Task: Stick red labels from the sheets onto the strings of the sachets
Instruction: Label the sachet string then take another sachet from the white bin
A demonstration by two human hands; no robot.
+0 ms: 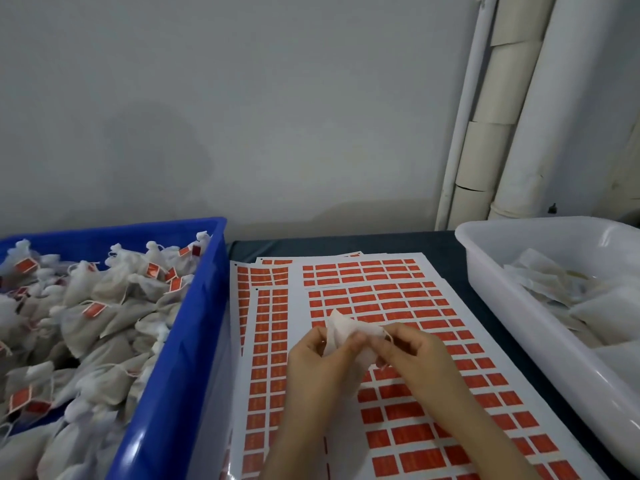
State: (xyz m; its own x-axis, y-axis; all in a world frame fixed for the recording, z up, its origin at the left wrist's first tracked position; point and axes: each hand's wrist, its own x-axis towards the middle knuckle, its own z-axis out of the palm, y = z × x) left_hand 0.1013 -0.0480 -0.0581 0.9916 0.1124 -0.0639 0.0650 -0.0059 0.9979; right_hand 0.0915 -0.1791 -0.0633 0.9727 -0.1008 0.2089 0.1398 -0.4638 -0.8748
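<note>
A white fabric sachet [346, 332] hangs over the label sheets, held between both hands. My left hand [320, 362] grips its left side with curled fingers. My right hand [412, 355] pinches its right end, where a thin string [389, 338] loops out. Under the hands lie overlapping white sheets of red labels [398, 306], with several labels gone from the upper left of the top sheet. No loose label shows in either hand.
A blue bin [194, 327] on the left holds many sachets with red labels on their strings. A white tub [491, 271] on the right holds flat unlabelled sachets. White pipes [502, 116] run up the wall at the back right. The table is dark.
</note>
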